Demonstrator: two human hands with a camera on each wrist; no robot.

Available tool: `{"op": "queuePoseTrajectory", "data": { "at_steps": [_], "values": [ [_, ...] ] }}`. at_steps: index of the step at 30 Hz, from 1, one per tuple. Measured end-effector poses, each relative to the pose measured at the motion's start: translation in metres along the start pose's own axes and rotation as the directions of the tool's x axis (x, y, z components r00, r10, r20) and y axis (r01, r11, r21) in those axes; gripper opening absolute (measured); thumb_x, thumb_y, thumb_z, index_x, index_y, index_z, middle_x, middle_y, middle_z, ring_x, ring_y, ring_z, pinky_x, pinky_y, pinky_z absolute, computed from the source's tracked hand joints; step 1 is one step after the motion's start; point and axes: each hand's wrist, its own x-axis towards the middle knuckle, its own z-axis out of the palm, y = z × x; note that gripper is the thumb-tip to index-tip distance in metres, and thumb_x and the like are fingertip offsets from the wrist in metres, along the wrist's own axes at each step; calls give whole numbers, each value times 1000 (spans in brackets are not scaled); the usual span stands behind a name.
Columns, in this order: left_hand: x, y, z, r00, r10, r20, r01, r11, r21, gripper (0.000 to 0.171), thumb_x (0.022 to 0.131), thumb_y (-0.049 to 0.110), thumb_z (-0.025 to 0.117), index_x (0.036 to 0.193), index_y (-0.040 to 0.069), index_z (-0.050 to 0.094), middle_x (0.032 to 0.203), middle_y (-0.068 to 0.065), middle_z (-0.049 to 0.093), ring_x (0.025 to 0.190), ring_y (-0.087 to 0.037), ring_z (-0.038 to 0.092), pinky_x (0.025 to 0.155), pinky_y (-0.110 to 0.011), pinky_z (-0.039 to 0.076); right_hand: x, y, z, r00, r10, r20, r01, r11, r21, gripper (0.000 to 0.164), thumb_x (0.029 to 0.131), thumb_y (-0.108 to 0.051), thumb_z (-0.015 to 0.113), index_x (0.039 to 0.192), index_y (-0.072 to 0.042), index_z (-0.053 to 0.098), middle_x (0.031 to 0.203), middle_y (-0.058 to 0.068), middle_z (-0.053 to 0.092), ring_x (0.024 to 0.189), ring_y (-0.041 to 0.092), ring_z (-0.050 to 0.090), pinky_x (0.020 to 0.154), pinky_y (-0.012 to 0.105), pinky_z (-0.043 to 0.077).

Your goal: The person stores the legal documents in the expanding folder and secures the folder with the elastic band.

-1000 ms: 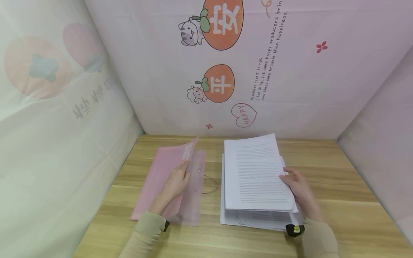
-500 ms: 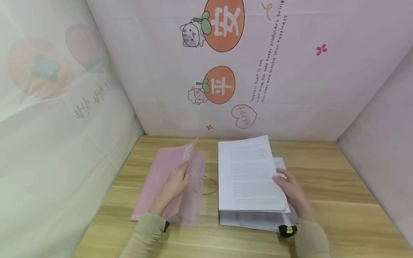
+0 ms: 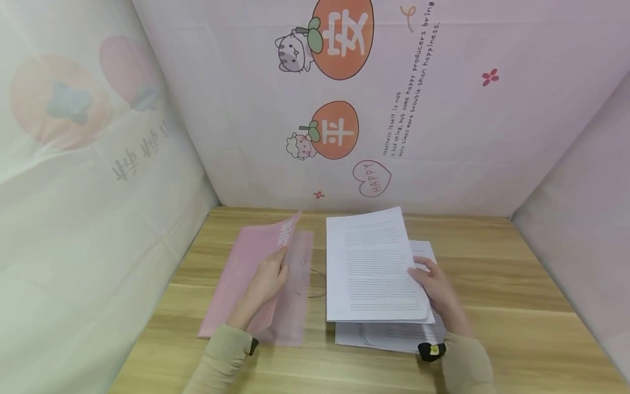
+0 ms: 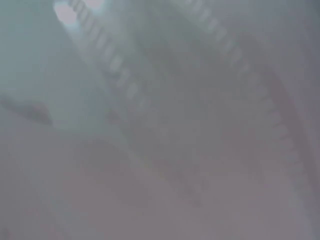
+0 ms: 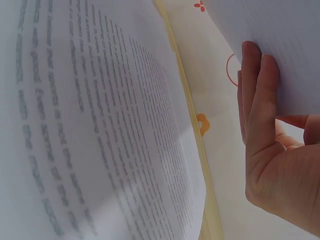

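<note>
My left hand grips the raised cover of a pink translucent document folder, holding it up at a slant over the lower sheet. A thin string loop sticks out from the folder's right side. With thumb and fingers, my right hand pinches the right edge of some printed papers, tilted above a lower stack of papers. In the right wrist view, the fingers lie behind the raised papers, and the lower stack shows its lines of text. Blur covers the left wrist view.
A wooden table lies under everything. Printed cloth walls stand at its back and on both sides. Each wrist wears a dark strap, the right one with a small black box.
My right hand has moved left with the pinched papers, baring more of the lower stack's right side. The papers are nearer the folder and its string. My left hand has stayed in place.
</note>
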Motion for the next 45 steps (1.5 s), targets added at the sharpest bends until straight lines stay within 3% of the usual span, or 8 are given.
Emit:
{"op": "queuePoseTrajectory", "data": {
  "at_steps": [4,11,16,26,29,33,36,45],
  "values": [
    [0,1,-1,1000,3,-3,-3,1000,-6,51,95,6,47,142,-13,42,143,-32,50,107,-38,63,103,-49,50,2,-1,5,1000,5,-3,-5,1000,-22,52,101,-19,53,145,2,36,96,-7,68,77,3,66,67,24,56],
    [1,1,-1,1000,11,-1,-11,1000,5,51,95,6,46,142,-12,42,142,-31,52,81,-25,61,92,-43,56,5,0,13,1000,18,-5,-18,998,-52,54,101,-20,52,148,0,35,125,22,63,81,3,65,71,24,56],
    [0,0,-2,1000,16,13,-16,1000,-7,51,96,6,46,143,-12,41,144,-31,49,57,-8,40,79,-33,54,7,-2,19,1000,23,8,-22,997,-72,54,102,-22,51,149,-1,35,138,31,53,84,4,65,73,24,56],
    [1,0,-3,1000,18,11,-18,1000,-22,51,96,6,47,142,-13,41,140,-31,53,57,-6,37,84,-33,53,9,-10,27,1000,16,20,-15,997,-79,54,102,-23,50,149,-1,35,139,33,51,85,5,65,74,24,55],
    [0,0,-3,1000,22,6,-22,999,-30,51,95,5,46,142,-14,42,137,-32,55,58,-13,42,81,-34,54,10,-11,29,1000,20,20,-18,997,-74,54,102,-24,50,149,-2,35,139,32,52,85,5,65,74,24,56],
    [0,1,-3,999,31,-27,-31,999,-10,49,94,4,47,140,-14,45,136,-32,57,98,-37,68,93,-45,56,10,-12,32,999,28,20,-26,995,-99,55,102,-26,50,150,-4,35,141,31,51,86,6,66,74,24,55],
    [0,2,-3,999,23,-46,-22,1000,7,49,93,4,48,139,-13,47,139,-32,54,132,-44,51,106,-50,47,9,-14,36,999,27,20,-24,991,-135,55,102,-28,50,151,-5,35,142,30,51,89,6,65,75,23,54],
    [0,2,-1,998,0,-59,1,1000,14,49,93,4,48,139,-12,47,139,-31,54,126,-41,57,103,-50,50,11,-14,43,999,47,12,-44,982,-186,56,102,-32,50,151,-8,37,143,27,53,96,13,66,77,24,52]
  ]
}}
